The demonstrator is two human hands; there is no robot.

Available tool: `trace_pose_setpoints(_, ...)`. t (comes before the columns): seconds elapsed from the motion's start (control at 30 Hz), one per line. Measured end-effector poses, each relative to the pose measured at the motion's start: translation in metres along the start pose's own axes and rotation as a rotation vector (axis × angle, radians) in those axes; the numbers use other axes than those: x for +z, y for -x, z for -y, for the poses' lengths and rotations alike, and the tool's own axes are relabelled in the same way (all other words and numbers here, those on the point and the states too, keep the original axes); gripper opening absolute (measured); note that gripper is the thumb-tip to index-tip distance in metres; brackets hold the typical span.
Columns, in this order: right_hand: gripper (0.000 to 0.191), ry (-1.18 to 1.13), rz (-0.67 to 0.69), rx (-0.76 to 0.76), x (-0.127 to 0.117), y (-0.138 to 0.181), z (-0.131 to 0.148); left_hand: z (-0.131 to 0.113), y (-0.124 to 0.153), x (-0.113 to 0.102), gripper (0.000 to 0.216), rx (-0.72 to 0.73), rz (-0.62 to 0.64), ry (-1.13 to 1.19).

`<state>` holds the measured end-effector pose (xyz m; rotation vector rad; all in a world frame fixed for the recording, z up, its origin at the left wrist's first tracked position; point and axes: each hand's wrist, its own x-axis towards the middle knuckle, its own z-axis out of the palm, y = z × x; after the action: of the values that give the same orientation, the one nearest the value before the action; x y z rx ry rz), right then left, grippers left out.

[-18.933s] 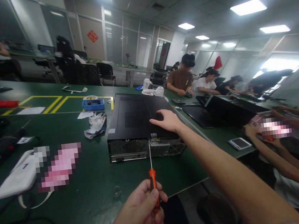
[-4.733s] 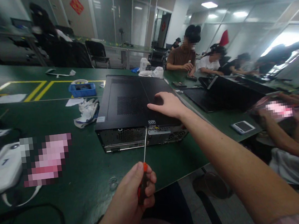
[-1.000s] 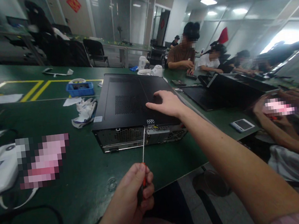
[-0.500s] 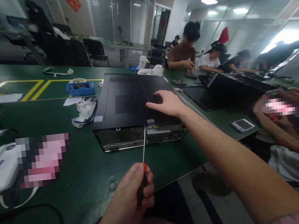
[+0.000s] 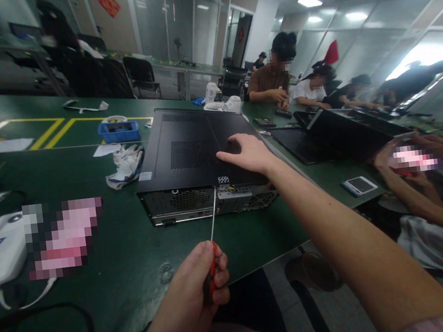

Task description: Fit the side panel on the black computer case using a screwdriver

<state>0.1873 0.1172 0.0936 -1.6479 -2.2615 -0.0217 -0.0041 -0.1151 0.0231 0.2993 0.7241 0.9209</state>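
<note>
A black desktop computer case (image 5: 195, 147) lies on its side on the green table, its rear panel with vents and ports facing me. My left hand (image 5: 202, 275) is wrapped round the red and black handle of a screwdriver (image 5: 213, 217). The long thin shaft points away from me, and its tip meets the upper edge of the rear panel near the middle. My right hand (image 5: 248, 154) rests on the top face of the case, thumb and fingers spread, holding nothing. Some of its fingertips are hidden behind the hand.
Left of the case lie white gloves (image 5: 125, 163) and a blue bin (image 5: 119, 131). A white device (image 5: 1, 249) with a cable sits at the near left. To the right are a phone (image 5: 360, 185), another black case (image 5: 357, 129) and a co-worker's arms (image 5: 417, 197).
The screwdriver handle has turned in my left hand, so more of its red side shows. My right hand and the case have stayed in place.
</note>
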Motion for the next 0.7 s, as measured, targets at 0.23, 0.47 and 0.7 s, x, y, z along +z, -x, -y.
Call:
trace_pose_setpoints(0.23,0.078,-0.006,-0.005,-0.009,-0.0008,0.0008,0.0011,0.0,-0.0011,-0.0015,0.032,0.011,-0.018,-0.021)
trace_pose_setpoints(0.47,0.079,-0.004,-0.007,-0.003,0.0,0.0001,0.0009,-0.0006,0.0012,-0.0002,0.028,0.013,0.014,-0.028)
trace_pose_setpoints(0.7,0.081,-0.003,-0.004,-0.009,0.0004,0.0,-0.0007,-0.001,0.0004,0.0009,0.032,0.0,-0.029,-0.042)
